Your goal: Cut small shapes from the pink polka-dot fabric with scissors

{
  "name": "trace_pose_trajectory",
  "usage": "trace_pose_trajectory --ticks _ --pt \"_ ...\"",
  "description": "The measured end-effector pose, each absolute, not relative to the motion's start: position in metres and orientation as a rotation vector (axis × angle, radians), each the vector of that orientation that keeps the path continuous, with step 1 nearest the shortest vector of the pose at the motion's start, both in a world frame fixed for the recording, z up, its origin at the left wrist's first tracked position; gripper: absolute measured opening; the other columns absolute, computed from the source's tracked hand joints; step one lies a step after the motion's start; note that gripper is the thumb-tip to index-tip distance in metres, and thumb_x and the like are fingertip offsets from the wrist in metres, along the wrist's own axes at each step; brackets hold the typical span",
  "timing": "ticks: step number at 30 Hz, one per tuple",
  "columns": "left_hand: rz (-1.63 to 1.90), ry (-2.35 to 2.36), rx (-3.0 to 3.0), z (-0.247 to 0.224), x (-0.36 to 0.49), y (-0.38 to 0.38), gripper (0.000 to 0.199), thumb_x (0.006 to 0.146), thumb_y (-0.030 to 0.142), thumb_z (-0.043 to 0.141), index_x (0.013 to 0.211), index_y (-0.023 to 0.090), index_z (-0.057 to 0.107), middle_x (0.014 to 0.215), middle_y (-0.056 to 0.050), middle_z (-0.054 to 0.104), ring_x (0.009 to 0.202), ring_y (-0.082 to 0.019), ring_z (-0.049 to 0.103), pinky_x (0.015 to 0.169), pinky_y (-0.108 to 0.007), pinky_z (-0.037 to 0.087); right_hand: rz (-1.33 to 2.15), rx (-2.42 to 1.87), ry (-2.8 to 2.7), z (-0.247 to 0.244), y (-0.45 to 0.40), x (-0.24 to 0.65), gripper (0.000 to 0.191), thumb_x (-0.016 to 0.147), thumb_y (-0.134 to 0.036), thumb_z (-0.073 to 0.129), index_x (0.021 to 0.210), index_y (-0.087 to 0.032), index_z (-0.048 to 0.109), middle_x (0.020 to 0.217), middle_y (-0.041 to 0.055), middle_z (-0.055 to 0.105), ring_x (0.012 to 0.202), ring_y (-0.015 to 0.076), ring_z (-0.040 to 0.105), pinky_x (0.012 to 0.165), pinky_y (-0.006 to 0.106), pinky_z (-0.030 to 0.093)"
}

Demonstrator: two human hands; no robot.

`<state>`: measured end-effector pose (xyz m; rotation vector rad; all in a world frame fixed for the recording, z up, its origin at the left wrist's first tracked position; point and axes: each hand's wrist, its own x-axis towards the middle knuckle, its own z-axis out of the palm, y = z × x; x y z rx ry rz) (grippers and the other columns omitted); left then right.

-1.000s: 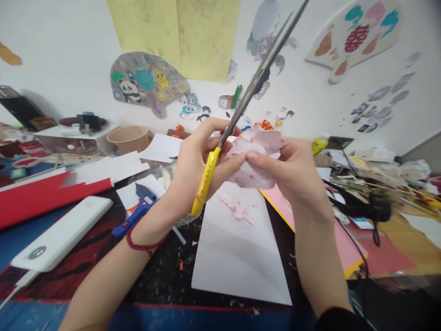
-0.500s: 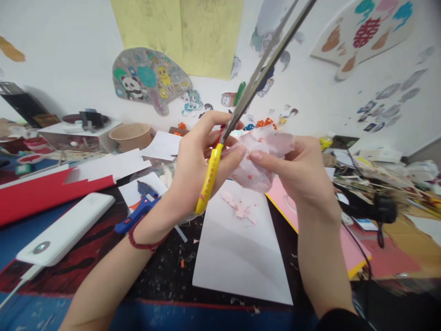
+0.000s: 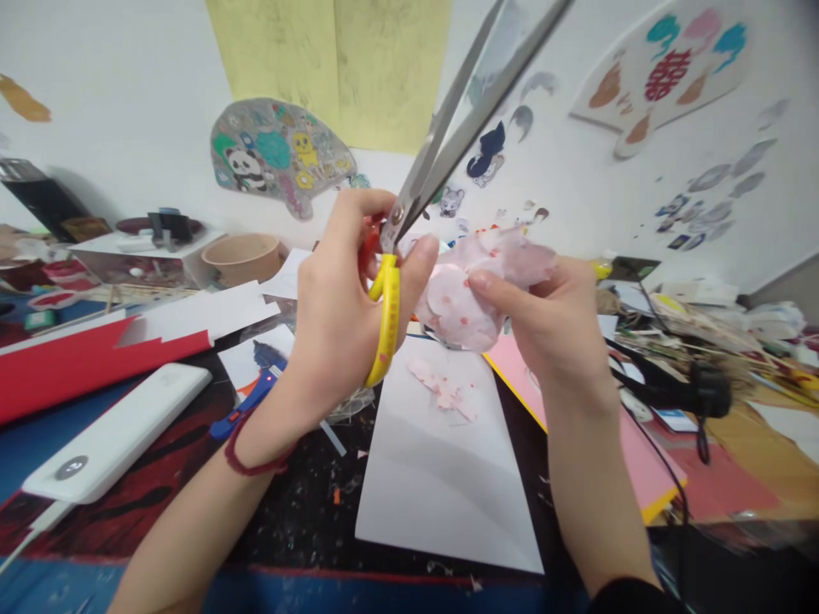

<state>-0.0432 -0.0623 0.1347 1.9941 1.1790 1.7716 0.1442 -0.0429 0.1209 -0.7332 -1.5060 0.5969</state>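
My left hand (image 3: 349, 298) is closed round the yellow and red handles of a pair of scissors (image 3: 389, 320). Their long metal blades stand partly apart and point up and to the right. My right hand (image 3: 556, 315) pinches a crumpled pale pink piece (image 3: 464, 303) with small red marks, thumb on its front. A gap separates my left thumb from this piece. Below, small pink scraps (image 3: 441, 390) lie on a white sheet (image 3: 448, 486).
At the left are a white power bank (image 3: 121, 431), a blue glue gun (image 3: 252, 396) and red card (image 3: 95, 362). A pink sheet with a yellow edge (image 3: 640, 452) and a black cable lie at the right. Behind stands a round tan container (image 3: 241, 258).
My left hand has moved left, off the pink piece, and the scissor blades have spread wider. The pink piece stays in my right hand, nearly in place.
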Motion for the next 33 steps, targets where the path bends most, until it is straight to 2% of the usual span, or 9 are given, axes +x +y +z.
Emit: trace_pose_trajectory --ticks 4,9,15,24,33 --pt "1.659 1.225 2.253 0.142 -0.049 -0.073 0.039 0.09 0.05 0.066 0.115 0.021 0.058 0.082 0.001 0.055 0.071 -0.014 0.051 0.066 -0.031 0.041 0.43 -0.679 -1.395 0.124 -0.041 0.146 0.021 0.076 -0.039 0.084 0.069 -0.026 0.07 0.061 -0.0032 0.058 0.067 0.0155 0.061 0.064 0.031 0.055" --pt "1.382 1.223 2.387 0.146 -0.045 -0.086 0.033 0.089 0.05 0.061 0.106 0.021 0.061 0.067 0.004 0.05 0.056 -0.013 0.043 0.056 -0.028 0.034 0.243 -0.633 -1.29 0.128 -0.04 0.153 0.014 0.08 -0.038 0.079 0.079 -0.027 0.07 0.073 -0.0009 0.065 0.079 0.0192 0.066 0.07 0.035 0.057" --pt "1.249 1.371 2.448 0.146 -0.042 -0.093 0.033 0.089 0.051 0.057 0.102 0.02 0.062 0.062 0.005 0.044 0.051 -0.013 0.037 0.054 -0.028 0.032 0.134 -0.581 -1.191 0.131 -0.041 0.159 0.01 0.079 -0.035 0.078 0.081 -0.03 0.07 0.076 -0.0006 0.067 0.077 0.0191 0.066 0.068 0.036 0.057" --pt "1.197 1.341 2.474 0.146 -0.05 -0.1 0.032 0.09 0.056 0.056 0.091 0.024 0.061 0.055 0.006 0.039 0.045 -0.012 0.037 0.044 -0.024 0.028 -0.027 -0.609 -1.201 0.131 -0.046 0.154 0.008 0.083 -0.035 0.074 0.08 -0.03 0.07 0.073 -0.002 0.064 0.077 0.0187 0.066 0.073 0.037 0.057" --pt "1.123 1.345 2.462 0.146 -0.061 -0.103 0.035 0.091 0.061 0.056 0.096 0.027 0.063 0.055 0.007 0.04 0.044 -0.012 0.037 0.043 -0.023 0.027 -0.117 -0.575 -1.243 0.132 -0.053 0.155 0.005 0.082 -0.027 0.076 0.081 -0.029 0.072 0.072 -0.0031 0.066 0.071 0.0171 0.064 0.073 0.037 0.054"
